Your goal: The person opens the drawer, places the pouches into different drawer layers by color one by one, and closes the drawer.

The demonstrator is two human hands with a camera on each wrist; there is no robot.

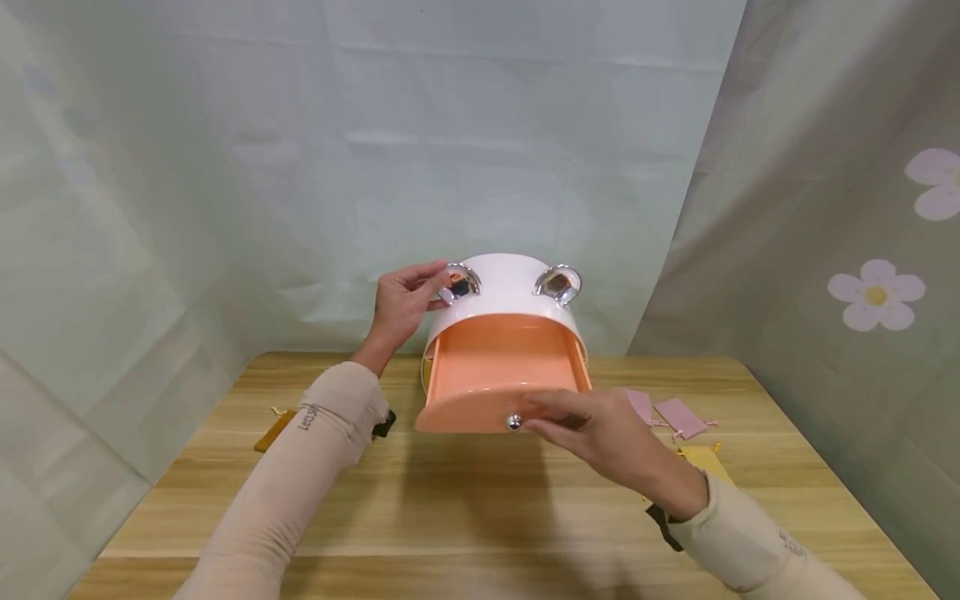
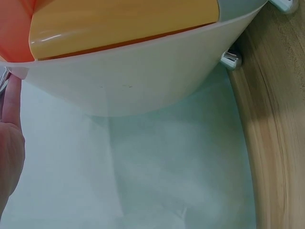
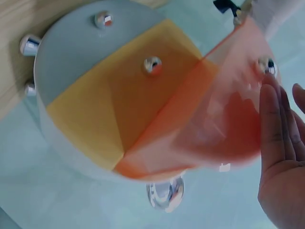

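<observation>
Nearest, a right hand rests straight fingers on the front of an orange drawer, beside its silver knob; the drawer stands pulled well out and looks empty. Beyond, the left hand steadies the white round box mid-table, fingertips touching its chrome ear. The lower yellow drawer remains closed, its contents hidden.

Orange drawer: interior floor partly hidden by its front panel. Right hand: fingertips blurred, grip on knob perhaps loose. Yellow pouch: partly behind wrist.
</observation>
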